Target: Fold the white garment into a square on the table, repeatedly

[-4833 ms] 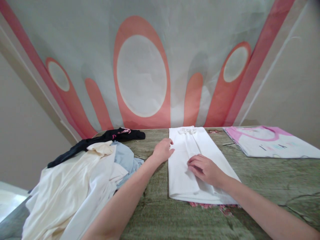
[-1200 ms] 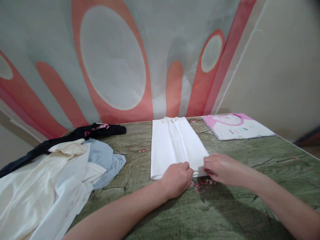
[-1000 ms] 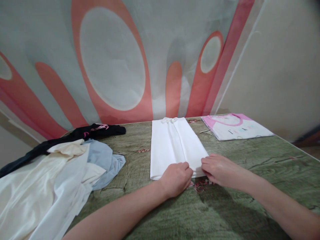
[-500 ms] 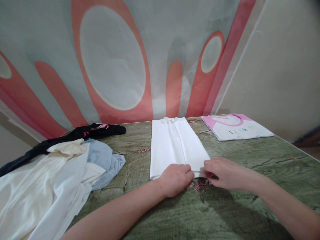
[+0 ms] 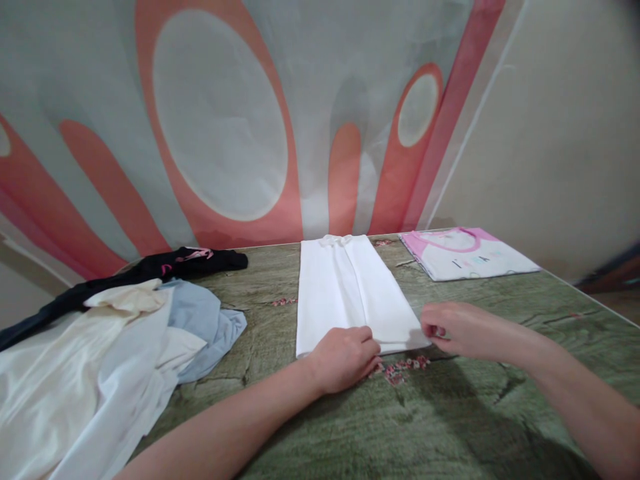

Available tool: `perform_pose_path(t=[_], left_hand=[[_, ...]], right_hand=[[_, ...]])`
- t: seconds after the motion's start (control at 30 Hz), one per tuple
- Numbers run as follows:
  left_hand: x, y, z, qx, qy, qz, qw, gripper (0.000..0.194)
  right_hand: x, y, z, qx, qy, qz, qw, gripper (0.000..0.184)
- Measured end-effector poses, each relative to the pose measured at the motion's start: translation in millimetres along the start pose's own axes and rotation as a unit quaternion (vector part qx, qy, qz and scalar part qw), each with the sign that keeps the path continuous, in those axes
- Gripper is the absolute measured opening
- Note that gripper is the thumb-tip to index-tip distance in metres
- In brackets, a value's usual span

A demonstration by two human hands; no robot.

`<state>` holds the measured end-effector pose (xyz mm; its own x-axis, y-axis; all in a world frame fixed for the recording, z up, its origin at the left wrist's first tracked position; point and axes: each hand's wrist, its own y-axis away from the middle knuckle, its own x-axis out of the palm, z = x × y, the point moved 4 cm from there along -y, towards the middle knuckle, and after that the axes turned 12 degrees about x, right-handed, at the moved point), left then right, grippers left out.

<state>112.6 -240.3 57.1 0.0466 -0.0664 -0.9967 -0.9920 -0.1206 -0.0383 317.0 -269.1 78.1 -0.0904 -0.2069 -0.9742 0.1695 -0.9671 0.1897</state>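
A white shirt [image 5: 330, 293] lies folded into a long panel on the table, its neckline at the far end and a lengthwise fold down its middle. At the near edge, my left hand [image 5: 347, 360] rests with curled fingers gripping the cloth; its fingertips are partly hidden. The near right corner of the shirt is pinched by my right hand [image 5: 447, 328], with thumb and fingers closed at the cloth's tip.
Loose cream and white clothes [image 5: 95, 380] are heaped at the left, beside a light blue garment [image 5: 210, 327] and a black garment [image 5: 200, 261]. A folded pink-and-white T-shirt [image 5: 473, 257] lies at the right back of the wood-patterned table [image 5: 280, 427]. A painted wall [image 5: 320, 80] stands behind.
My right hand has moved right and slightly away from me, and the shirt's near right corner now reaches farther out. My left hand stays at the near edge.
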Motion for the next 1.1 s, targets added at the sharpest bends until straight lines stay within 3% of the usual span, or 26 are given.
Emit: perform_pose_path(t=[0.3,0.5,0.67,0.77,0.9,1.1], left_hand=[[-1.0,0.2,-1.3,0.019,0.002,0.014,1.0,0.026],[-16.9,7.2,5.0,0.044,0.088,-0.003,0.995,0.022],[-29.1,17.9,35.7,-0.064,0.096,-0.018,0.993,0.016],[-25.6,22.4,45.7,-0.106,0.091,0.012,0.99,0.016],[-21.6,26.7,47.9,-0.109,0.1,0.067,0.987,0.016],[-33.8,46.1,57.2,-0.138,0.117,0.158,0.971,0.019]], right_hand=[[12.8,-4.8,6.6,-0.019,0.007,-0.002,1.0,0.009],[5.5,-1.1,21.5,-0.041,-0.029,-0.009,0.999,0.012],[8.7,-7.9,47.4,-0.065,-0.077,-0.079,0.992,0.016],[17.8,-12.1,58.7,-0.087,-0.099,-0.1,0.986,0.017],[27.0,-11.6,69.1,-0.129,-0.109,-0.106,0.98,0.02],[33.3,-7.7,76.9,-0.153,-0.112,-0.071,0.979,0.02]])
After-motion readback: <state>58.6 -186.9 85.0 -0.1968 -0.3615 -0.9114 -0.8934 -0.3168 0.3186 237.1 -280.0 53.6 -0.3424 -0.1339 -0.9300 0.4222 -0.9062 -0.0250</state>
